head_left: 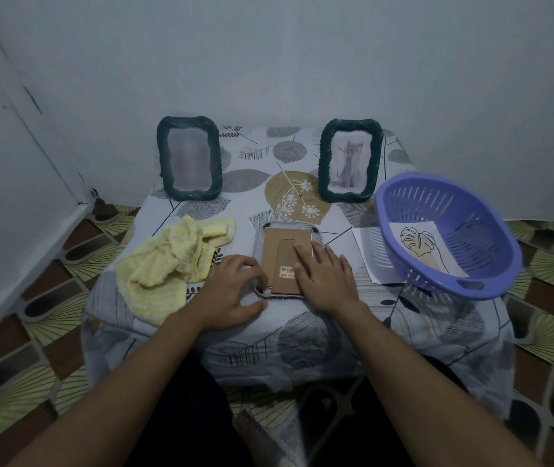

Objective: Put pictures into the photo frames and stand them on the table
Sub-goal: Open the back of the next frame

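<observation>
Widest of all, the worktop (302,146) under a leaf-print cloth, set against a pale wall. At its right edge, a purple basket (481,230), tipped toward the viewer, with a leaf line-drawing picture (420,244) lying inside and a white sheet (366,251) poking out beneath. At left, a crumpled yellow cloth (171,261), apart from the frames. Toward the back, two dark green frames already upright and well apart: the left frame (188,162) filled with a blurred picture, the right frame (349,160) filled with a cat picture. So, by the look of it, two frames done. In the centre near the front edge, a third frame (285,254) flat and face down, brown backing board and folded stand uppermost. Right hand (326,274) laid flat on the backing, fingers straight and pressing, grasping nothing. Left hand (231,294) at the frame's near left corner, fingers curled and pinching at the edge there, seemingly at a small clip, though too small to tell for sure. Probably midway through closing this back. Left to do, judging from here: secure the backing, fold out the stand, turn the frame over and stand it with the other two. Unclear whether a picture already inside it; unclear too whether the leaf picture in the basket meant for another frame, none spare in view.
</observation>
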The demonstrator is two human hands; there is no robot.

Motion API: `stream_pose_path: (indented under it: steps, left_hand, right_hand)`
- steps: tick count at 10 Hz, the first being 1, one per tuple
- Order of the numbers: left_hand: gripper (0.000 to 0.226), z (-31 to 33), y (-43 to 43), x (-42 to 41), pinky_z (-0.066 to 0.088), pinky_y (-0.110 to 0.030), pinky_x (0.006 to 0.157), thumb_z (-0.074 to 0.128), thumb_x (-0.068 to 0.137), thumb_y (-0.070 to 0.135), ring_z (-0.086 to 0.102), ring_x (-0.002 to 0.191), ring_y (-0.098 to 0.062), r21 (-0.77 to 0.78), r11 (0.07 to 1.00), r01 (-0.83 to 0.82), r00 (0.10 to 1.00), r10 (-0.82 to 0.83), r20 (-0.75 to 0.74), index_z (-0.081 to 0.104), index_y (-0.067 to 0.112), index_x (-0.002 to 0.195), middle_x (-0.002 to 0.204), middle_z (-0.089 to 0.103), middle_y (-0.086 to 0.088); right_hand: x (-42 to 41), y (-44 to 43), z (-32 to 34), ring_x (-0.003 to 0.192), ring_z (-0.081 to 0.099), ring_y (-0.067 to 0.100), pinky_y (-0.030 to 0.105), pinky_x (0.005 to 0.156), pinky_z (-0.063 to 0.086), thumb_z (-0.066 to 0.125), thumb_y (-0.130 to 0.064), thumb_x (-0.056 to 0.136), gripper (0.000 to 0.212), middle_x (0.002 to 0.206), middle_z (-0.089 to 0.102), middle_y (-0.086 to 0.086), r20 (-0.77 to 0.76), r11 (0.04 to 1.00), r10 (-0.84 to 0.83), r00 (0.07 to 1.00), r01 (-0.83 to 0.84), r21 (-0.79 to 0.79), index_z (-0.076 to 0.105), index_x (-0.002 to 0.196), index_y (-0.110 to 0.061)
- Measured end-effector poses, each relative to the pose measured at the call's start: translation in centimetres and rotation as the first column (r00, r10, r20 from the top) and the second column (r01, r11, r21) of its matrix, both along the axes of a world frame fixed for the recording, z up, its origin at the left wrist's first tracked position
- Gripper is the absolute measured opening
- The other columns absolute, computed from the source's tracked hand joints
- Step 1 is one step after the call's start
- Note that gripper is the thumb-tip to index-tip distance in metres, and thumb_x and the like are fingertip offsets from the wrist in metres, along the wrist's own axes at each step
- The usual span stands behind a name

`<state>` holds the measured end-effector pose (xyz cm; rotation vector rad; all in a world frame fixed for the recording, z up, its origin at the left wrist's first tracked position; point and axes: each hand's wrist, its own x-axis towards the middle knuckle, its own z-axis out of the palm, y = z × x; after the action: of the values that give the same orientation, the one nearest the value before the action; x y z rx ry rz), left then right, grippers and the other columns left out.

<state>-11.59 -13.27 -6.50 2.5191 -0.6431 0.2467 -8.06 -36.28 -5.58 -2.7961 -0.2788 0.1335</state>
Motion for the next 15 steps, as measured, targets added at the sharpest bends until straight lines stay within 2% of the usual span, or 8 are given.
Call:
stream_pose_path:
  steps: [1, 3, 5, 8, 10, 12, 13, 15]
  left_hand:
    - [0.037, 0.7, -1.0, 0.6, 0.038, -0.048, 0.100, 0.053, 0.084, 0.052, 0.044, 0.118, -0.018, -0.067, 0.993, -0.093, 0.996, 0.092, -0.020, 0.056, 0.028, 0.112, 0.120, 0.053, 0.009]
    - [0.086, 0.3, -3.3, 2.6, 0.023, -0.050, 0.116, 0.022, 0.085, 0.073, 0.024, 0.144, -0.030, 0.110, 0.921, -0.373, 0.906, 0.388, -0.172, 0.033, 0.016, 0.148, 0.153, 0.036, -0.007]
    - [0.086, -0.6, -3.8, 2.9, 0.028, -0.046, 0.112, 0.029, 0.085, 0.075, 0.039, 0.135, -0.026, 0.143, 0.883, -0.448, 0.885, 0.460, -0.072, 0.038, 0.014, 0.144, 0.145, 0.047, -0.006]
    - [0.083, -0.6, -3.7, 2.8, 0.031, -0.043, 0.109, 0.033, 0.083, 0.076, 0.044, 0.130, -0.022, 0.116, 0.879, -0.463, 0.883, 0.469, -0.029, 0.043, 0.017, 0.140, 0.138, 0.052, -0.001]
    - [0.080, -0.6, -3.8, 2.8, 0.036, -0.043, 0.105, 0.033, 0.083, 0.078, 0.048, 0.123, -0.022, 0.119, 0.872, -0.475, 0.877, 0.480, -0.016, 0.046, 0.019, 0.135, 0.132, 0.056, 0.001]
    - [0.080, -0.6, -3.9, 2.7, 0.034, -0.044, 0.106, 0.033, 0.083, 0.077, 0.047, 0.124, -0.023, 0.111, 0.874, -0.474, 0.878, 0.479, -0.024, 0.045, 0.019, 0.136, 0.133, 0.055, 0.000]
    - [0.081, -0.6, -3.9, 2.8, 0.033, -0.044, 0.107, 0.032, 0.083, 0.077, 0.047, 0.125, -0.023, 0.116, 0.872, -0.476, 0.876, 0.482, -0.030, 0.045, 0.019, 0.137, 0.134, 0.055, 0.000]
    - [0.083, -0.6, -4.0, 2.7, 0.034, -0.045, 0.107, 0.031, 0.082, 0.078, 0.047, 0.126, -0.024, 0.122, 0.870, -0.479, 0.873, 0.486, -0.036, 0.045, 0.019, 0.138, 0.136, 0.054, -0.002]
  right_hand:
    - [0.1, 0.0, -0.1, 0.154, 0.006, 0.022, 0.046, 0.123, -0.001, 0.020, -0.051, 0.105, 0.053, 0.167, 0.010, 0.000, -0.004, 1.000, 0.004, 1.000, -0.004, 0.006, 0.013, 0.157, -0.043]
    - [0.1, 0.0, -0.1, 0.154, 0.006, 0.022, 0.047, 0.123, -0.001, 0.019, -0.052, 0.105, 0.053, 0.167, 0.010, 0.000, 0.002, 1.000, 0.000, 1.000, 0.000, 0.007, 0.013, 0.157, -0.043]
    - [0.0, 0.1, -0.1, 0.154, 0.006, 0.022, 0.046, 0.123, -0.001, 0.021, -0.051, 0.105, 0.053, 0.167, 0.010, 0.000, 0.003, 1.000, 0.002, 1.000, -0.002, 0.009, 0.014, 0.157, -0.043]
    - [0.7, -0.3, 0.6, 0.153, 0.006, 0.023, 0.046, 0.122, -0.001, 0.030, -0.052, 0.104, 0.053, 0.167, 0.009, 0.001, -0.080, 0.997, 0.023, 0.997, -0.017, 0.072, 0.019, 0.156, -0.043]
    - [0.1, -1.8, 2.5, 0.150, 0.020, 0.025, 0.042, 0.116, 0.019, 0.053, -0.038, 0.097, 0.068, 0.165, 0.017, 0.005, -0.092, 0.981, -0.033, 0.995, 0.050, 0.190, 0.025, 0.156, -0.018]
    - [-2.0, -3.3, 3.0, 0.132, 0.039, 0.024, 0.044, 0.099, 0.025, 0.053, -0.053, 0.091, 0.051, 0.140, 0.049, 0.001, -0.075, 0.998, -0.057, 0.996, 0.059, 0.024, 0.047, 0.132, -0.022]
    - [-2.6, -3.4, 2.9, 0.135, 0.037, 0.022, 0.044, 0.102, 0.024, 0.053, -0.057, 0.091, 0.055, 0.145, 0.046, -0.003, -0.046, 0.998, -0.063, 0.997, 0.064, 0.003, 0.048, 0.134, -0.023]
    - [-3.3, -3.1, 2.6, 0.127, 0.039, 0.020, 0.043, 0.100, 0.025, 0.053, -0.052, 0.091, 0.038, 0.132, 0.052, -0.002, -0.019, 0.992, -0.108, 0.994, 0.109, 0.055, 0.050, 0.117, -0.024]
